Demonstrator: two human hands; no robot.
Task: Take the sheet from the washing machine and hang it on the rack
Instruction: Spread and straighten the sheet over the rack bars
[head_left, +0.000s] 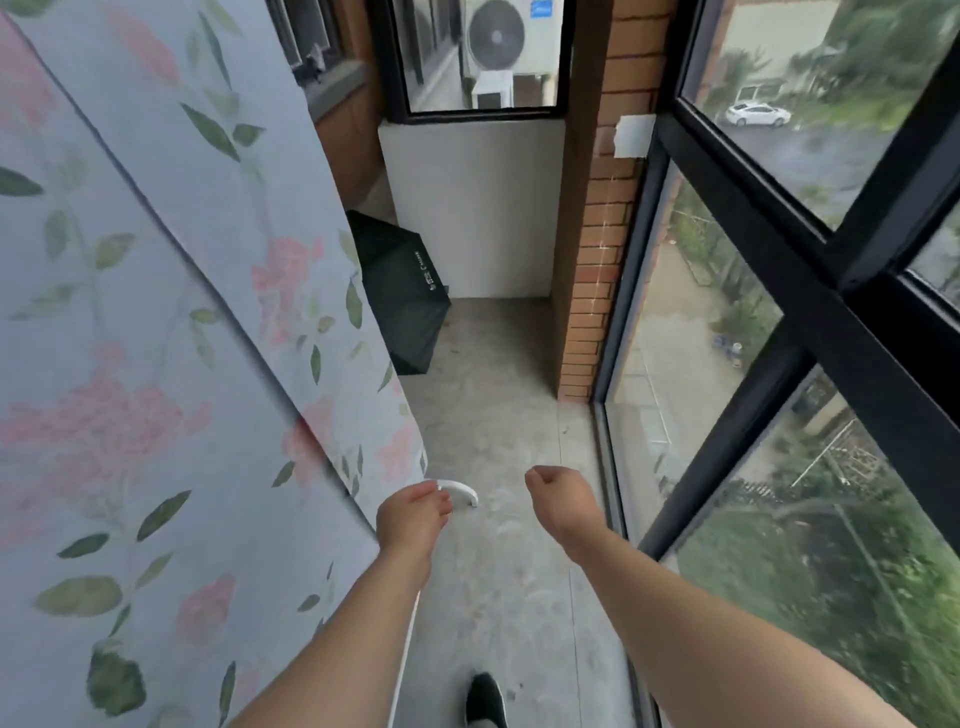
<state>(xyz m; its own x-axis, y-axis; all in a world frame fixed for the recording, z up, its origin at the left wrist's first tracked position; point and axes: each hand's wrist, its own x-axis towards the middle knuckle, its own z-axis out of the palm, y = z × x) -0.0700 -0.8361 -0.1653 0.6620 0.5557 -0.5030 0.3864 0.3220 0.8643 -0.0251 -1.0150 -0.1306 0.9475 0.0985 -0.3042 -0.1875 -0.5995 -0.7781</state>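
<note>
Floral sheet (156, 312) (pale blue), apparently draped, creased

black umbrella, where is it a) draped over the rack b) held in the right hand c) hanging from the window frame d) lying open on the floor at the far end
d: the black umbrella lies open on the concrete floor by the white wall, partly hidden behind the floral sheet.

Sheet (156, 312) runs off the left, top and bottom edges and hides the rack (460, 491) except one white curved end. Right hand (561, 501) fingers curl under, unseen; black shoe (485, 699) cut by bottom edge.
</note>
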